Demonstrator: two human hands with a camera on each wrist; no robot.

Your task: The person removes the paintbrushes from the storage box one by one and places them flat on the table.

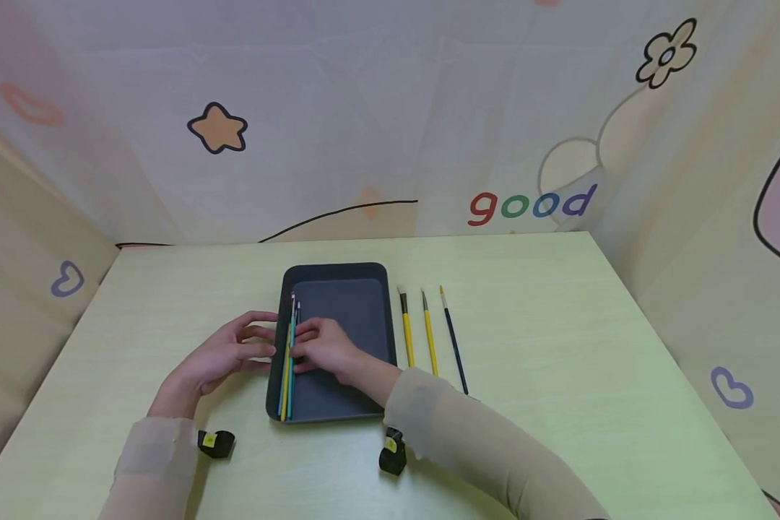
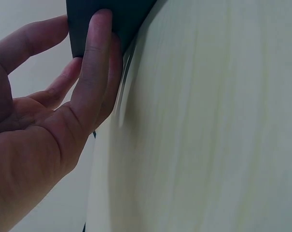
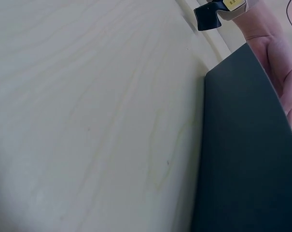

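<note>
My left hand (image 1: 230,352) rests its spread fingers against the outer left side of a dark rectangular tray (image 1: 344,412). In the left wrist view, fingertips press the tray wall (image 2: 124,17). My right hand (image 1: 328,350) reaches over the tray from the right, its bent fingers pinching at a teal paintbrush (image 1: 290,397) among the brushes along the left inner wall. Beside it lies a yellow-handled paintbrush (image 1: 283,404). The right fingers partly hide the middle of these brushes. In the right wrist view, only the tray's outer wall (image 3: 247,154) and the left arm show.
Right of the tray lie two yellow-handled paintbrushes (image 1: 406,332) and a dark-handled paintbrush (image 1: 455,347), roughly parallel on the pale wooden table (image 1: 591,375). Small black devices (image 1: 216,443) sit at both wrists. A printed curtain (image 1: 338,130) encloses the table's back and sides.
</note>
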